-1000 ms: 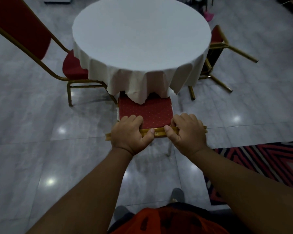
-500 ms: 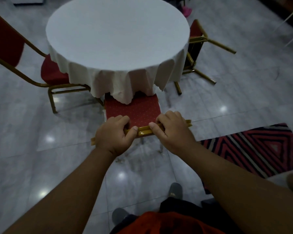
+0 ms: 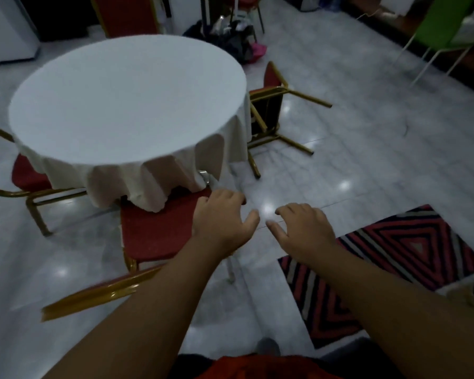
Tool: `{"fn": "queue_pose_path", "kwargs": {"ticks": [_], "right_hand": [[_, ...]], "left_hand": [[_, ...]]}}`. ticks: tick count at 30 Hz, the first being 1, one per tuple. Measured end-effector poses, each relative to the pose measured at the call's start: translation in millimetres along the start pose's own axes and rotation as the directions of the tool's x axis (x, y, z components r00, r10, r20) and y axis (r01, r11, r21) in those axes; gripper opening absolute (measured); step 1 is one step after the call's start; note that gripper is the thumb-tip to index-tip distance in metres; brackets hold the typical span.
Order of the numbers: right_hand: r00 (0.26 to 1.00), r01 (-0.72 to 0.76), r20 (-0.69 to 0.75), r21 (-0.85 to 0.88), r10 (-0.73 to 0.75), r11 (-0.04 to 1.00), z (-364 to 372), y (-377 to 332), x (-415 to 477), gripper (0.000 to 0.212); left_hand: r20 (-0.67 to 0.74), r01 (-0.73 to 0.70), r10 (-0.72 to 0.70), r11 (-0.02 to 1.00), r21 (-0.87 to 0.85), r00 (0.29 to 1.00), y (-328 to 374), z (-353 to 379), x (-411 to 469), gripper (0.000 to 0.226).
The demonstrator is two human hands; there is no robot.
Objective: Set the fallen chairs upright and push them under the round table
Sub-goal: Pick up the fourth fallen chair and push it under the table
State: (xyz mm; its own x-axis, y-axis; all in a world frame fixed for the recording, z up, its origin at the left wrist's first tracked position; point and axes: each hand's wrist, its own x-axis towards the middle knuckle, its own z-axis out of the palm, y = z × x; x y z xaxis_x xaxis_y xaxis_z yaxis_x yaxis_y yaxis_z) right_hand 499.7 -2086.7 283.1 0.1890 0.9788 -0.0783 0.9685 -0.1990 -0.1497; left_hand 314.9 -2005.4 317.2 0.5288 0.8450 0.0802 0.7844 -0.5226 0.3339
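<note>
Both hands (image 3: 263,228) open, empty, above the near chair (image 3: 159,236).

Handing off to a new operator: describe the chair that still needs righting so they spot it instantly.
Find the round table with the white cloth. At its right edge a red chair with a gold frame lies tipped over, its legs sticking out sideways. The other chairs at the table stand upright.

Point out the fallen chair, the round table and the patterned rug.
fallen chair (image 3: 266,116): head view, dark underside of its seat.
round table (image 3: 126,102): head view, middle of its white top.
patterned rug (image 3: 411,250): head view, striped middle.
</note>
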Motion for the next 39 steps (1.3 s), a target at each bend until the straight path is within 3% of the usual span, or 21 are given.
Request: {"fn": "queue_pose_path", "kwargs": {"ticks": [7,17,22,29,39], "right_hand": [[0.979,-0.204,0.013,-0.047,0.205,0.978,-33,96,43,0.060],[0.913,-0.407,-0.013,0.020,0.408,0.913,-65,155,100,0.064],[0.895,-0.446,0.035,0.043,0.445,0.894,-61,203,128,0.069],[0.882,-0.467,0.117,0.072,0.457,0.881,-73,331,184,0.069],[0.904,-0.400,0.204,0.099,0.375,0.911,-115,512,310,0.068]], "left_hand": [[0.187,-0.106,0.096,0.993,0.044,0.978,43,42,78,0.060],[0.309,-0.269,0.241,0.962,0.050,0.920,87,70,215,0.064],[0.479,-0.297,0.227,0.952,0.074,0.848,122,96,275,0.076],[0.518,-0.276,0.208,0.960,0.057,0.830,202,136,389,0.073],[0.512,-0.091,0.071,0.996,0.014,0.856,323,198,534,0.070]]}}
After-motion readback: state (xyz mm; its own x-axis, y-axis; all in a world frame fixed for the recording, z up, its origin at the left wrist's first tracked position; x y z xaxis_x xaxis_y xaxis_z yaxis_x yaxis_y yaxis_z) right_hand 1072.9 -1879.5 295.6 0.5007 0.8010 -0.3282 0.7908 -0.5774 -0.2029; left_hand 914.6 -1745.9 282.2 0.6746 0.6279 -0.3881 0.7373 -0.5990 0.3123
